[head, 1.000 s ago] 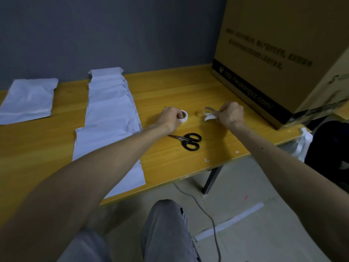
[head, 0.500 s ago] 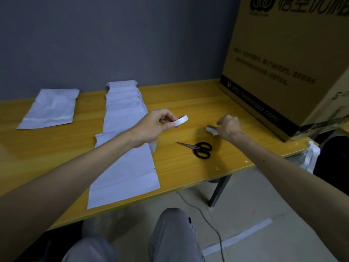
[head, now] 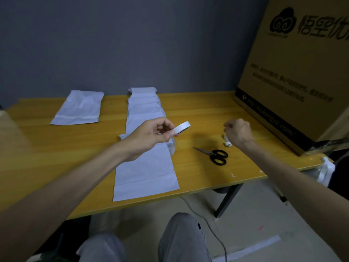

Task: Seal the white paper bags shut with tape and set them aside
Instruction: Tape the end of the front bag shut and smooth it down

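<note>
Pinches a slim white tape roll [head: 182,127] in the left grip [head: 151,135], tilted, above the overlapping row of flat white paper bags [head: 145,167] on the desk [head: 198,114]. Curls the right grip [head: 238,132] round a crumpled white tape scrap [head: 227,141], just beyond the black scissors [head: 217,157].

Scissors [head: 217,156] lie on the table [head: 75,148], right of the overlapping bags [head: 145,167].

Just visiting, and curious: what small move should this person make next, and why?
Probably let go of the crumpled tape scrap in the right hand, then pull a strip from the tape roll the left hand holds over the white bags.
</note>
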